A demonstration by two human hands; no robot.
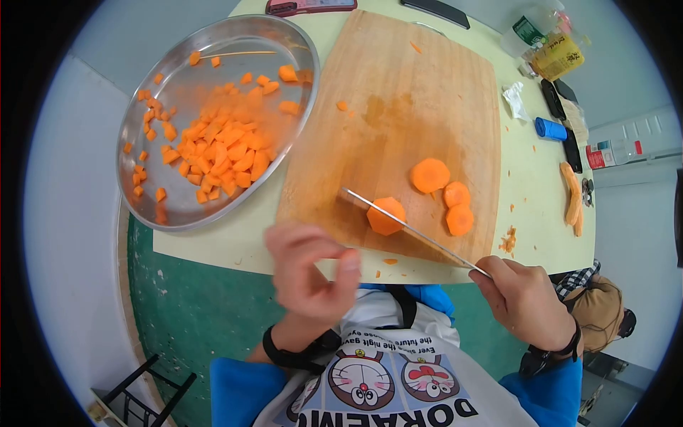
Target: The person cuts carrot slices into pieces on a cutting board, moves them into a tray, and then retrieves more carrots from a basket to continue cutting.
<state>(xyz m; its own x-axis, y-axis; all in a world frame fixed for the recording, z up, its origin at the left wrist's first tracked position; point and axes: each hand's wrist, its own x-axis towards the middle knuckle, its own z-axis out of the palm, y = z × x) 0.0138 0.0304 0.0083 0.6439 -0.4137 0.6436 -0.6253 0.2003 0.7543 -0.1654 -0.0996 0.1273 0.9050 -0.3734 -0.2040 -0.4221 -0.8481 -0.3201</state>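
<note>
My right hand point(523, 302) grips the handle end of a knife point(434, 245), its blade pointing up and left over the wooden cutting board point(405, 64). Beneath the blade lies a carrot piece point(386, 216). A large carrot slice point(430, 175) and two smaller ones point(457, 194) are to its right on the board. My left hand point(313, 274) hovers off the board's lower left edge, blurred, its fingers curled; what they hold, if anything, is too unclear to tell. Cut carrot chunks point(224, 146) are piled in the metal tray point(228, 27) at the left.
Phones lie at the table's far edge. Bottles point(558, 55), a blue roll point(550, 129), crumpled paper point(516, 101) and peeled carrots point(571, 196) are at the right. Carrot scraps point(508, 240) lie beside the board. A brown bag point(601, 309) is below right.
</note>
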